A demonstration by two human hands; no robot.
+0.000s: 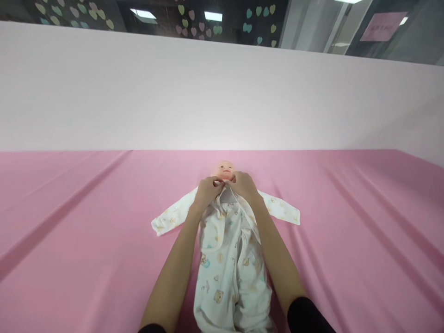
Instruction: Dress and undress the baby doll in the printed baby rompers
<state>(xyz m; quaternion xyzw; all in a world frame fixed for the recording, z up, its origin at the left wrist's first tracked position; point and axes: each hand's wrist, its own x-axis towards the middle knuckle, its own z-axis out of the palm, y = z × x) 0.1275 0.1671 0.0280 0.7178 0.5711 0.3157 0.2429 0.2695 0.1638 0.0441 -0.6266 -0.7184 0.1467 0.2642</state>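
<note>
Head view: doll (pixel 226 170) lies face up on a pink sheet (pixel 86 263), head at the far end, legs toward the person. Both hands are up at the doll's neck, just below the chin.

Left hand (pixel 207 191): on the person's left of the doll's neck, back of hand up, thumb and index bent toward each other in a small loop. Grip narrow, pinching the collar edge of the printed white shirt (pixel 211 233).

Right hand (pixel 243 186): other side of the doll's neck, knuckles up, fingers folded inward. Grip narrow as well, pinched on the shirt's collar; exact finger contact partly hidden by the hand itself. Tips of both hands nearly meet in front of the doll's throat.

Forearms straddle the doll's body, wide apart beside its legs, converging toward its neck. Both elbows slightly bent at most. Black cuffs (pixel 307 315) sit around the elbows, either side of the doll's legs.

Shirt is on the doll: sleeves spread out to both sides, front gaping below the collar. Matching printed pants (pixel 218 286) cover the doll's legs.

White wall (pixel 222 97) stands beyond the doll's head. Dark glass with heart stickers (pixel 192 15) shows above that, pink paper sign (pixel 384 26) up and right of the doll.
</note>
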